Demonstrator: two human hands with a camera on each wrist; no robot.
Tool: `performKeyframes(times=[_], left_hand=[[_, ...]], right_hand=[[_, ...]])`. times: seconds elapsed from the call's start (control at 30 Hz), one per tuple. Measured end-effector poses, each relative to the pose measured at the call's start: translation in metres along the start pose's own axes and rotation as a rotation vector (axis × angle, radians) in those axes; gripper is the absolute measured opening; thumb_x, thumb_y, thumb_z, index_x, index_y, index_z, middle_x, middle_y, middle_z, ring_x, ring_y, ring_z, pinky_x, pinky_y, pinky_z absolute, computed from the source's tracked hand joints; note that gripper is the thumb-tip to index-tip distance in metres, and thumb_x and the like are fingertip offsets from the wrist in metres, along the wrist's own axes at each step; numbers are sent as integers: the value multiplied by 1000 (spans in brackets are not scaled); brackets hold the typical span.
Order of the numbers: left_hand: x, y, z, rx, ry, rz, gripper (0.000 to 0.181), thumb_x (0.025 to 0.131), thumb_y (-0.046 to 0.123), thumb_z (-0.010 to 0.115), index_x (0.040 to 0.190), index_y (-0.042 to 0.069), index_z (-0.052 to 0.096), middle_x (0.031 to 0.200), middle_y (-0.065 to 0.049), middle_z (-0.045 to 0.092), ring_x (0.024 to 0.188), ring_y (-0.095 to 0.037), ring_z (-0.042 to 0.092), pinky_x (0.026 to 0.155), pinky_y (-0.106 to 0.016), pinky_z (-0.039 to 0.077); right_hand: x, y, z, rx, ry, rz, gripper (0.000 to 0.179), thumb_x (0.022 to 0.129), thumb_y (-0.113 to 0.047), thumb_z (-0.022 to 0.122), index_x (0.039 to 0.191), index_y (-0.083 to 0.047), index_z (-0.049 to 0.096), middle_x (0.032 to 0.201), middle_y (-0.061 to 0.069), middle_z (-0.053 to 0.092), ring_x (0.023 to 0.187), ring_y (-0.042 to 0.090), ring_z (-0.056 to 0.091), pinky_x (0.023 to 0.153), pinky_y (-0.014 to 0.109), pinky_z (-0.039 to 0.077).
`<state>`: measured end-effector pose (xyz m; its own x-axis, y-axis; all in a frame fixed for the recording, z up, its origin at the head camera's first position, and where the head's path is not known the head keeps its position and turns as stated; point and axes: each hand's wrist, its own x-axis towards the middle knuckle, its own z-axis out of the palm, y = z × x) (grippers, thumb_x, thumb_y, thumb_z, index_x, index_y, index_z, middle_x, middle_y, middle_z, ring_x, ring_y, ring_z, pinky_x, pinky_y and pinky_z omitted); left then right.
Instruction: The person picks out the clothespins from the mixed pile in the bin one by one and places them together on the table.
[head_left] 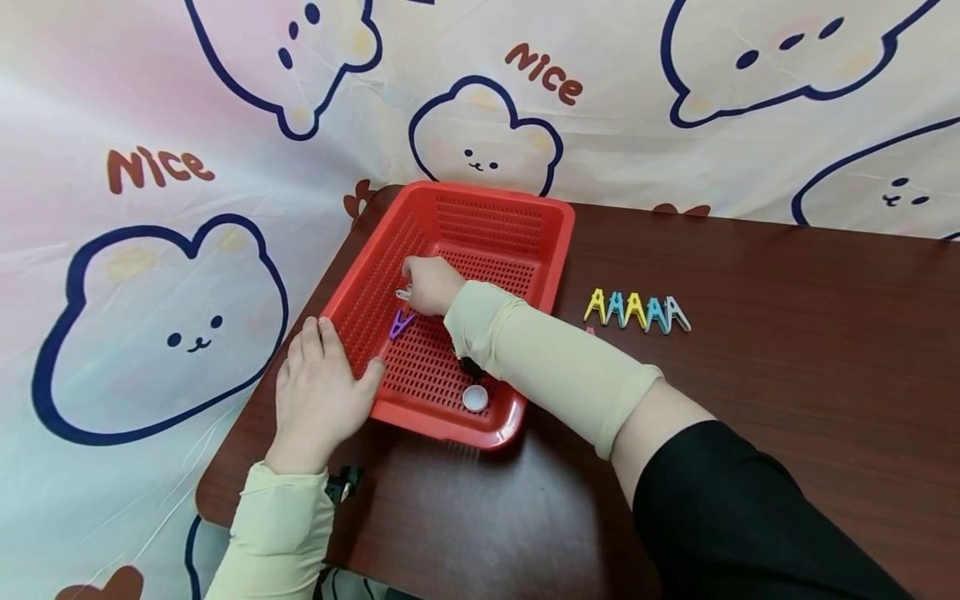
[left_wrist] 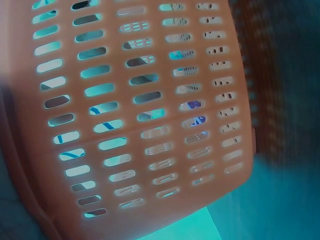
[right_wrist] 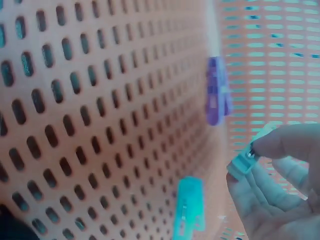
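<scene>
My right hand (head_left: 433, 285) is inside a red plastic basket (head_left: 558, 242) and pinches a pale clothespin (right_wrist: 245, 161) between thumb and fingers. Near it on the basket floor lies a purple clothespin (head_left: 401, 323), which the right wrist view shows against the perforated wall. A teal clothespin (right_wrist: 190, 205) appears lower in that same view. My left hand (head_left: 318, 396) rests at the basket's near left corner, fingers straight along the left rim and thumb by the front rim. The left wrist view shows only the basket's slotted side wall, without the hand.
A row of several yellow, blue and white clothespins (head_left: 634, 310) stands on the brown table (head_left: 787, 350) right of the basket. A pinkish piece (head_left: 591, 331) peeks out beside my right sleeve. Inside the basket's near end sits a white round disc (head_left: 475, 398). Patterned cloth hangs behind and left.
</scene>
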<state>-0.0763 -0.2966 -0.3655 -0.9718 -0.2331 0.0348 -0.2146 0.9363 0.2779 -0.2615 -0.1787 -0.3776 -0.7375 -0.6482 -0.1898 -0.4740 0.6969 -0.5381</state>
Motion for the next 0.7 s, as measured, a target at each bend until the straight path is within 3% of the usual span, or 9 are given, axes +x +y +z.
performKeyframes(times=[0.1,0.2,0.3,0.43,0.7], left_hand=[[0,0,0,2,5,3,89,98,39,61,153,-19,22,156,-42,22,140,-59,26,110,-74,25],[0,0,1,1,5,3,89,98,39,60,153,-19,22,156,-42,22,139,-59,25,110,-75,25],[1,0,0,1,3,-2,89,98,38,60,154,-19,21,156,-42,22,139,-59,25,110,-75,25],[1,1,0,0,-4,-8,89,98,38,61,154,-19,20,156,-41,21,139,-59,25,110,-75,25],[1,2,0,-10,-29,-28,92,97,39,61,155,-17,17,158,-41,18,141,-59,22,110,-76,22]], right_hand=[[-9,0,-12,160,-20,18,40,102,-11,62,142,-7,54,119,9,67,89,18,61,71,27,46],[-18,1,-24,393,-23,51,38,102,-8,63,139,-7,55,117,8,66,92,18,62,71,26,49],[-26,2,-36,702,-20,64,38,102,-2,61,139,-4,54,120,12,63,102,21,64,80,28,54],[-37,7,-48,1027,-26,55,41,102,4,57,143,-1,50,126,18,62,112,26,65,95,33,54],[-59,17,-60,1358,-28,49,39,103,7,55,141,-1,50,126,20,63,125,35,61,103,38,51]])
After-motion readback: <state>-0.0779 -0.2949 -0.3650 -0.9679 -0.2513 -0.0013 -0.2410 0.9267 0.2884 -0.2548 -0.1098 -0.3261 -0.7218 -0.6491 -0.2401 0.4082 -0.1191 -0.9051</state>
